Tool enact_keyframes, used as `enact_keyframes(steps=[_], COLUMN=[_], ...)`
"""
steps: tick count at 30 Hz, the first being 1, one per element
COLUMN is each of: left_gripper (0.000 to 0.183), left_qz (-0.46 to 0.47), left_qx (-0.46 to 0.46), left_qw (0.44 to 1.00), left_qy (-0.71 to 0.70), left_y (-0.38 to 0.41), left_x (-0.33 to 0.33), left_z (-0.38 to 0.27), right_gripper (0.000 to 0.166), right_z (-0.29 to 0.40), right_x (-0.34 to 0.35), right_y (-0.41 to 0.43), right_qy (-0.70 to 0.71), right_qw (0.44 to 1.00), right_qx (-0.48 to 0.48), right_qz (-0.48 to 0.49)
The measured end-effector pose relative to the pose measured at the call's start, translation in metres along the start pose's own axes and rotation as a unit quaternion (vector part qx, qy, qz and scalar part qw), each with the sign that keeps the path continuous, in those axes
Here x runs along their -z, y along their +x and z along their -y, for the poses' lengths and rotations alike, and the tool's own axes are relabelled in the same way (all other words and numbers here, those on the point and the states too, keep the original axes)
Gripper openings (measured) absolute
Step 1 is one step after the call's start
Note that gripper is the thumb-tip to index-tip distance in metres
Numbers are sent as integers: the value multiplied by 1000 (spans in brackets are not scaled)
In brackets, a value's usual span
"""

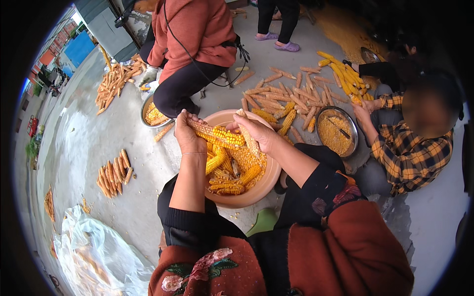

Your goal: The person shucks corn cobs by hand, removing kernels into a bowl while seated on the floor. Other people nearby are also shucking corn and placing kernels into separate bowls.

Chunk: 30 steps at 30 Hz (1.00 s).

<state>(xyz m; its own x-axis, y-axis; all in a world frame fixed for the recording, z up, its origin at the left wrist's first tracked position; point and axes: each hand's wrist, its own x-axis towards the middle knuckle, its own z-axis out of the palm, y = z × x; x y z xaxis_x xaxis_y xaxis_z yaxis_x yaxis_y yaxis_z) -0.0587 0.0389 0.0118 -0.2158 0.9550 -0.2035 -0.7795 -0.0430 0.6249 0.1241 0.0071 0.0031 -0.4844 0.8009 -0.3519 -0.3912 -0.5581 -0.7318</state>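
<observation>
My left hand grips the end of a partly shelled corn cob, whose yellow kernels still cover the far part while bare cob shows near my fingers. In my right hand is a bare corn cob, held pointing down beside the other cob. Both hands are above a pinkish plastic basin between my knees. Loose yellow kernels and several whole ears of corn lie in it.
Bare cobs are heaped beyond the basin, with unshelled ears at the right. Two metal bowls hold kernels near two seated people. More cobs and a plastic sheet lie left. Another person stands behind.
</observation>
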Motion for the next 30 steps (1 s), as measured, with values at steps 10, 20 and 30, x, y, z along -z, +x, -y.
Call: enact_keyframes(steps=[10,20,30], left_gripper=[19,16,16], left_qz=[-4,30,54], left_qx=[-37,-94,-112], left_qw=[999,987,970], left_qy=[36,128,209], left_y=[-17,-17,-46], left_x=[-14,-17,-25], left_z=[4,20,39], right_gripper=[34,51,46], right_z=[-20,-20,-35], right_x=[-9,-7,-16], right_y=[6,11,27], right_qy=[-258,-235,-182], right_qw=[940,949,943], right_qx=[151,199,204], right_qz=[-166,-71,-189])
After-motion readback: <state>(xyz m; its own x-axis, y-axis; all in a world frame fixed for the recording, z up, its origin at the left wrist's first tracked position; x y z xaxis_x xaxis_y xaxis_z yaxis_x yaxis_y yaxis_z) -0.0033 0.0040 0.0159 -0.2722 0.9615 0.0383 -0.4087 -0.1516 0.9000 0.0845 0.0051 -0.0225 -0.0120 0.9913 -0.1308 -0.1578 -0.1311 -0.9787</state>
